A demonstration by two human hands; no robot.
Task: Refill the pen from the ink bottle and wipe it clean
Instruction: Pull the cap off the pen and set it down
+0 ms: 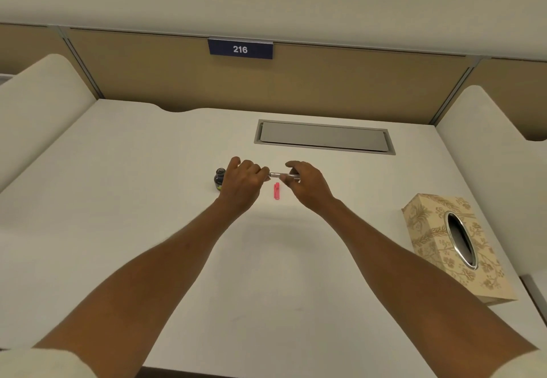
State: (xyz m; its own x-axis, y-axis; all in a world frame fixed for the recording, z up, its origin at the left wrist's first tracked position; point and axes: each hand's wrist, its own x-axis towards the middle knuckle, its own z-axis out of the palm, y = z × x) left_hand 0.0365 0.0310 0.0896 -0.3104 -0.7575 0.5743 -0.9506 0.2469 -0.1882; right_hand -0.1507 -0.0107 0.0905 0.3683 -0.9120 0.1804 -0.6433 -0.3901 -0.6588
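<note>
Both my hands hold a slim clear and silver pen [279, 174] level above the white desk [148, 229]. My left hand [241, 184] pinches its left end. My right hand [306, 185] grips its right end. A small dark ink bottle [219, 179] stands on the desk just left of my left hand, partly hidden by it. A small pink pen part [276, 191] lies on the desk below the pen, between my hands.
A patterned beige tissue box [457, 247] sits at the desk's right edge. A grey cable hatch [324, 136] is set into the desk behind my hands. Cream side dividers and a tan back panel with a "216" sign [240, 49] enclose the desk.
</note>
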